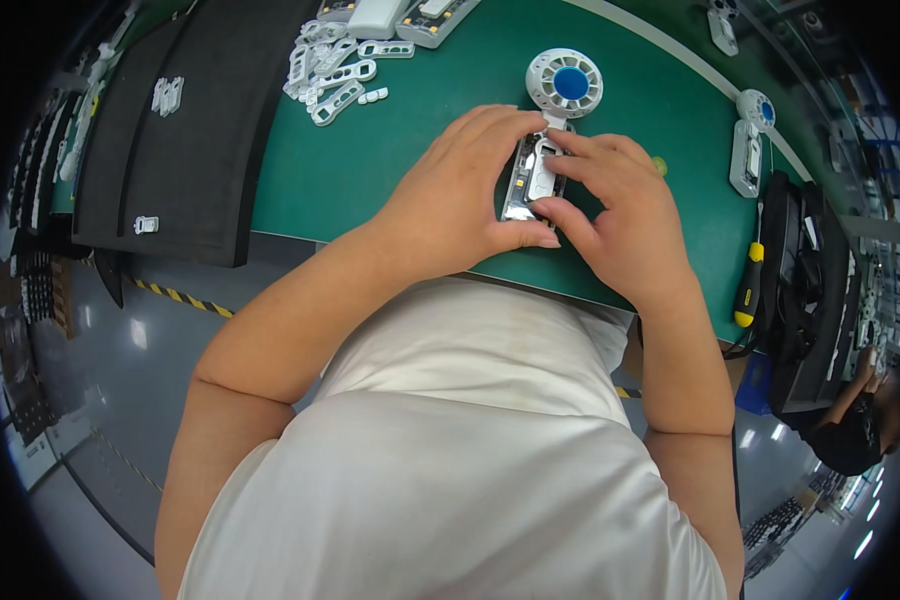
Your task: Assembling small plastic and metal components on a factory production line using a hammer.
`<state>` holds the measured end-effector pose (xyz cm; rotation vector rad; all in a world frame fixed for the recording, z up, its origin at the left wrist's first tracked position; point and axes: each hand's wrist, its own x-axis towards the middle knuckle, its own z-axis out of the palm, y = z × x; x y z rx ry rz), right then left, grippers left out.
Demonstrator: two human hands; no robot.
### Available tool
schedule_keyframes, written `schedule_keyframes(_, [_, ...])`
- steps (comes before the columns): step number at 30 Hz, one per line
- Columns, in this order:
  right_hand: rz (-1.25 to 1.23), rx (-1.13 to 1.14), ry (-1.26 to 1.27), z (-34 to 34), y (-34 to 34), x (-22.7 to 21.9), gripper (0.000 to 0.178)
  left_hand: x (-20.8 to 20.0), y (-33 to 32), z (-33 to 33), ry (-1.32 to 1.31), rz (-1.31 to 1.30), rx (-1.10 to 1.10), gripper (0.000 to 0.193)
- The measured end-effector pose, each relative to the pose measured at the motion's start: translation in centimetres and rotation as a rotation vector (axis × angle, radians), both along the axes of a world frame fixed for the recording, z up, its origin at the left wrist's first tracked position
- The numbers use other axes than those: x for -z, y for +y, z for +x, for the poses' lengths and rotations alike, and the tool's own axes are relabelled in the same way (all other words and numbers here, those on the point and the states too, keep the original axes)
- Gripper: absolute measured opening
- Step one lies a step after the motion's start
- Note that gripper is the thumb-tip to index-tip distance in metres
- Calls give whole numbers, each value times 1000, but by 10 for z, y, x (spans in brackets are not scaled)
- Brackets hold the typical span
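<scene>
A small handheld fan [542,160] is held flat on a green work mat [370,170], close to the mat's near edge, which is crossed by both forearms above a white shirt. The left hand [460,195] is curled against the handle's left side, thumb laid along its near end and fingertips arched over its top; the right hand [620,215] is closed in from the other side, thumb at the handle's lower right and forefinger pressed on a white oval piece [542,178] set in the open handle. The fingers of both are bent and tight on the handle — no gap is seen between them and it. The fan's long axis is run near to far, slightly tilted, with the round white head [565,84] and its blue centre pointed away from the person.

Bare mat is left open to the left of the hands and on the far right toward a pale border strip. A yellow-handled screwdriver [748,290] is laid at the mat's right edge, beside a stack of black trays [800,300]. To the left, dark foam sheets [170,150] are spread, a few white parts resting on them. Farther back a heap of white plastic pieces [330,70] is seen, and another assembled fan [750,140] is laid well apart on the right. Beyond — grey floor with yellow-black tape, and a seated co-worker [860,420] at lower right.
</scene>
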<state>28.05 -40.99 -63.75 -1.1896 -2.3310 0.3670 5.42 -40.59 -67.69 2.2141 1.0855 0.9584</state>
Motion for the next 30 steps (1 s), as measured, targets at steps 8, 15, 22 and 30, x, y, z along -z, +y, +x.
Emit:
schedule_keyframes(8, [66, -1, -158, -2, -4, -7, 36, -3, -8, 0, -14, 110, -21, 77])
schedule_keyframes(15, [92, 163, -169, 24, -19, -7, 46, 2, -37, -1, 203, 289, 27, 51])
schedule_keyframes(22, [-112, 507, -399, 86, -66, 3, 38, 5, -38, 3, 184, 377, -9, 43])
schedule_keyframes(30, [-277, 160, -6, 23, -58, -14, 39, 4, -37, 7, 186, 347, -1, 50])
